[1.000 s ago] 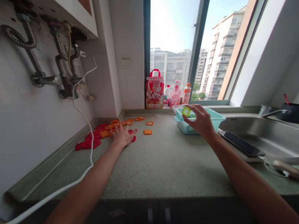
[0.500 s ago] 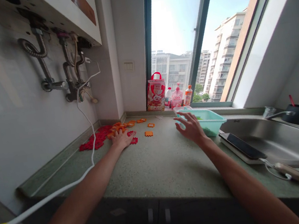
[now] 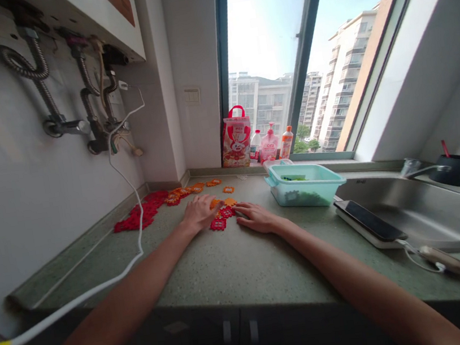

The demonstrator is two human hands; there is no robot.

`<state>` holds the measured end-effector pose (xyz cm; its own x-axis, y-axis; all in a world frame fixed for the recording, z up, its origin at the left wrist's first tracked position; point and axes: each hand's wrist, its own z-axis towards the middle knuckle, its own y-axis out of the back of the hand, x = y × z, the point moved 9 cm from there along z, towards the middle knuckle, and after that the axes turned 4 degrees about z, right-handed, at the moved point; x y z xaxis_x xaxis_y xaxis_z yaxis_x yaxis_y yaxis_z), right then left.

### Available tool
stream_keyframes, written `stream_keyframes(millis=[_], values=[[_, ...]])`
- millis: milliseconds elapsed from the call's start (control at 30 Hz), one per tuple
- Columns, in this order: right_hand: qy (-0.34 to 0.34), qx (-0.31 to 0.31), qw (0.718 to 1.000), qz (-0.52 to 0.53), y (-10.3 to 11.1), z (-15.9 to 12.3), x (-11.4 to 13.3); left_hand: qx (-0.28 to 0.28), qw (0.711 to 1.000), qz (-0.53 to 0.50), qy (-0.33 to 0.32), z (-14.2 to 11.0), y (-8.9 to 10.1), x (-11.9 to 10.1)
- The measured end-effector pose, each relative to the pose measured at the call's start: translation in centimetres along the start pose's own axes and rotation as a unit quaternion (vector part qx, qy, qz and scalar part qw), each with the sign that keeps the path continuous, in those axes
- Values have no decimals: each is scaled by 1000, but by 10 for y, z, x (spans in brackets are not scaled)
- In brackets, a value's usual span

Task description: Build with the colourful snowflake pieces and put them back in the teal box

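My left hand [image 3: 200,213] lies low over the counter with its fingers stretched out, beside a small cluster of notched puzzle-like pieces. My right hand [image 3: 257,218] rests flat on the counter across from it, fingers extended, its fingertips at the cluster's right edge. Between the two hands lie red pieces [image 3: 219,225] and a few orange ones [image 3: 229,201]. Farther left is a heap of red pieces [image 3: 136,217], with orange pieces [image 3: 177,195] adjoining it. A teal plastic container [image 3: 307,193] with green pieces [image 3: 295,178] in it stands right of my right hand.
A white cable [image 3: 139,231] crosses the counter's left side. Right of the container are a phone [image 3: 369,220] and a steel sink [image 3: 429,219]. Bottles [image 3: 269,145] and a red-and-pink bag [image 3: 236,142] stand by the window. A water heater [image 3: 109,12] hangs at upper left.
My right hand has let go of the green piece at the container and moved left and down to the counter. My left hand has shifted right, and red pieces now lie farther right.
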<state>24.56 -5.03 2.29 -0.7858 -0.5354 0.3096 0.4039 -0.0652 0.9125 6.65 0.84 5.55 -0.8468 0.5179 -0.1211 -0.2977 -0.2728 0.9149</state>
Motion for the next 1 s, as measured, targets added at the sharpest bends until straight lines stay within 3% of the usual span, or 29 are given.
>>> stream_keyframes(millis=[67,167,367,567,700,800,900,1000], values=[[11,-19,1000,1,4,-1,0,-20,1000,-14,-14,5,4,10],[11,-33,999,1,5,-2,-2,5,996,-44,-74,8,-2,13],[3,-31,999,-6,4,-3,-3,71,987,-50,-136,5,-19,-9],[17,-56,998,0,20,-7,3,66,991,-35,-107,5,-19,-8],[11,-67,998,12,34,-13,0,37,994,-45,-94,4,-7,-6],[22,-62,997,43,36,-15,6,19,986,-82,-145,-1,8,-24],[53,-40,985,157,28,-12,14,20,965,-134,-226,-13,20,-54],[32,-45,964,261,20,-6,6,68,947,-159,-270,-26,18,-76]])
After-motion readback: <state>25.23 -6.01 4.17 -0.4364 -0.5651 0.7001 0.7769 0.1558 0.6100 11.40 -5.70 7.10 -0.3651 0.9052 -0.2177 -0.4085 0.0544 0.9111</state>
